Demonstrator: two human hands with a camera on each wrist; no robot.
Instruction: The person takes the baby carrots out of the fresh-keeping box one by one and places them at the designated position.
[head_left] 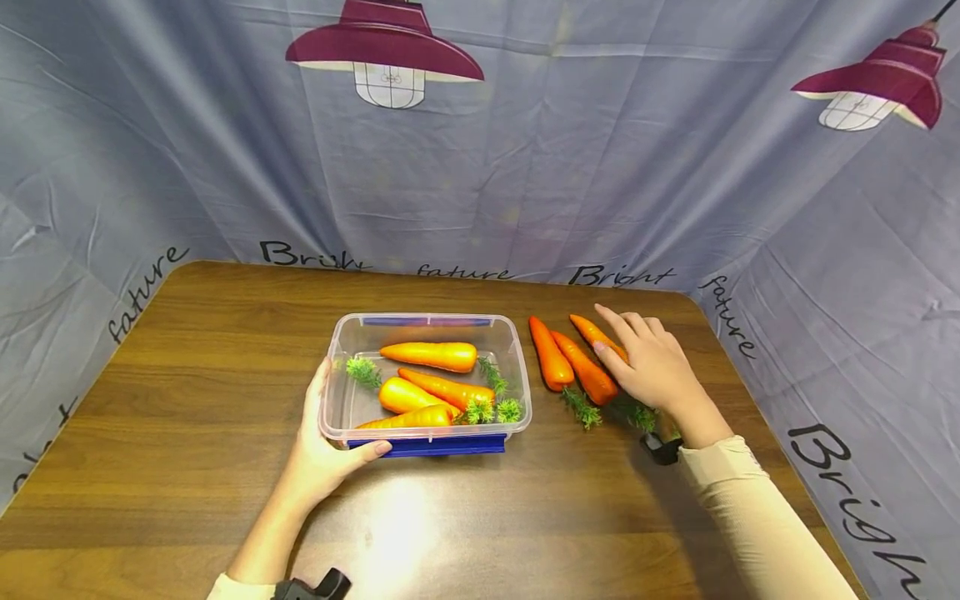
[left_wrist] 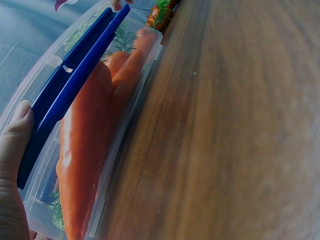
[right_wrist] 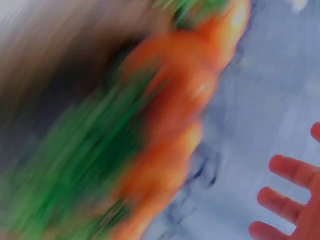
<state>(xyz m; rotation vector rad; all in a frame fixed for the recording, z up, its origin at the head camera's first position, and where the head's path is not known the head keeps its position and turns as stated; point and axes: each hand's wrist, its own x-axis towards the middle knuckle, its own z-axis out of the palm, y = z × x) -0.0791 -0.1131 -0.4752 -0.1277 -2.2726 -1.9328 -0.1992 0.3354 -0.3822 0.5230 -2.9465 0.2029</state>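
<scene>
A clear plastic food container [head_left: 517,367] with blue latches stands on the table, holding several orange carrots [head_left: 431,356] with green tops. My left hand [head_left: 318,450] grips its left front corner. The left thumb lies along the front blue latch [left_wrist: 75,85], while the fingers go round the left side, partly hidden. To the right of the container lie three more carrots [head_left: 551,354] side by side, leafy ends toward me. Over the rightmost carrot [head_left: 588,329] hovers my right hand [head_left: 652,362], fingers spread and holding nothing. In the right wrist view the nearby carrots [right_wrist: 175,90] are blurred.
The brown wooden table [head_left: 202,400] extends around the container on all sides. A grey-blue curtain [head_left: 487,183] with printed lamps and lettering encloses the back and both sides of the table.
</scene>
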